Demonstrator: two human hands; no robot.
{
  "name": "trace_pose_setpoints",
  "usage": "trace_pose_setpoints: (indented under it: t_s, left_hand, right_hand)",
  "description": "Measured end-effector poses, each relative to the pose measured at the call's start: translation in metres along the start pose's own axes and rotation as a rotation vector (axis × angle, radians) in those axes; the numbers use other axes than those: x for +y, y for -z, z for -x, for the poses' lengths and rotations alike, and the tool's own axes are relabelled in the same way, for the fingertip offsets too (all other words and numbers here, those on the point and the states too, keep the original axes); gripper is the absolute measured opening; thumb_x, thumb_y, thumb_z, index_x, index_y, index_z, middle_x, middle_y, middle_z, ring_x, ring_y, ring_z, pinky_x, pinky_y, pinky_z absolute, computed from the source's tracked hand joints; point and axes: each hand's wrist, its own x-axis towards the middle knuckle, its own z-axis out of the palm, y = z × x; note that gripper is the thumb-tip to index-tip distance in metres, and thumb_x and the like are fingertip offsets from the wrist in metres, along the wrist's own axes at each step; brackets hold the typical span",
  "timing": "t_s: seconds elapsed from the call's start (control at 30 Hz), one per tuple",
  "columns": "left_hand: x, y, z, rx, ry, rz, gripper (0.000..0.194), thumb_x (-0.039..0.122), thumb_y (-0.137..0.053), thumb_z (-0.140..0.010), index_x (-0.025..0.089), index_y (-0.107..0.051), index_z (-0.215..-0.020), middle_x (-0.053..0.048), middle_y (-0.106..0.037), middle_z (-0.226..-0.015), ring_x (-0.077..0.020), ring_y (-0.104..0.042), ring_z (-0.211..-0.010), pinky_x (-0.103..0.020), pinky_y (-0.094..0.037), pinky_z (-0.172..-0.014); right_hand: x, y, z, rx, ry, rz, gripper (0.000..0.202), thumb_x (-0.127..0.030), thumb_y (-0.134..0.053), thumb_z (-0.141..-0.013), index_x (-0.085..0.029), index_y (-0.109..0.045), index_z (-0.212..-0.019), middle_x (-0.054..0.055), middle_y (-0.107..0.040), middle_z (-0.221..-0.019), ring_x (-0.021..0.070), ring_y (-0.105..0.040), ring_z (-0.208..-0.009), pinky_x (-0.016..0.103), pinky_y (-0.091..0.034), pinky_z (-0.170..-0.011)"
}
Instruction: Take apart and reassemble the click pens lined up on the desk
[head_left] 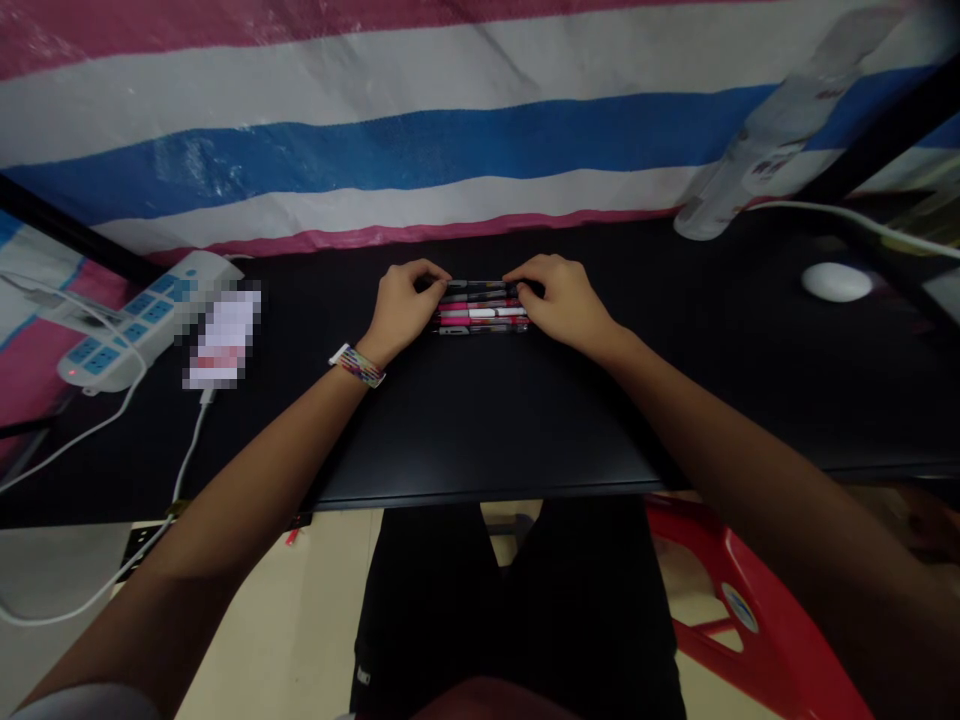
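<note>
Several pens [484,314] lie side by side in a neat stack of rows on the black table, some dark and clear, some pink or white. At their left ends, my left hand [403,308] has thumb and forefinger closed on the end of the farthest dark pen [478,284]. My right hand [564,302] pinches the same pen's right end, its thumb close to the ends of the pens below. Both hands rest low over the table, and the fingers partly hide the pen tips.
On the left are a white power strip [161,310] with blue sockets and a blurred phone [225,335] on a white cable. A clear bottle [772,140] and a white mouse [836,282] stand to the right. A striped sheet [420,150] hangs behind; a red stool [772,620] is below.
</note>
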Motion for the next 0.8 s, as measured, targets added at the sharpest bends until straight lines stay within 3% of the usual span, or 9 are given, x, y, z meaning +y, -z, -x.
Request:
trace_pose_setpoints:
  t_s: [0.37,0.8]
  left_hand:
    - [-0.003,0.0,0.001,-0.01,-0.053,-0.181,0.021,0.016,-0.066,-0.089,0.024,-0.086,-0.092,-0.007,-0.083,-0.099,-0.0277,-0.071,-0.1,-0.046,-0.054,-0.104]
    - [0.003,0.002,0.002,-0.061,-0.034,-0.188,0.021,0.016,-0.062,-0.092,0.024,-0.082,-0.091,-0.007,-0.081,-0.098,-0.0285,-0.07,-0.102,-0.047,-0.052,-0.107]
  right_hand:
    - [-0.004,-0.001,0.001,0.0,-0.013,0.011,0.033,-0.018,-0.061,-0.097,-0.025,-0.091,-0.111,0.01,-0.086,-0.118,0.0362,-0.076,-0.111,0.059,-0.059,-0.109]
    - [-0.01,0.002,0.003,-0.032,-0.036,0.049,0.035,-0.015,-0.06,-0.099,-0.024,-0.09,-0.112,0.011,-0.086,-0.118,0.0366,-0.077,-0.116,0.056,-0.058,-0.111]
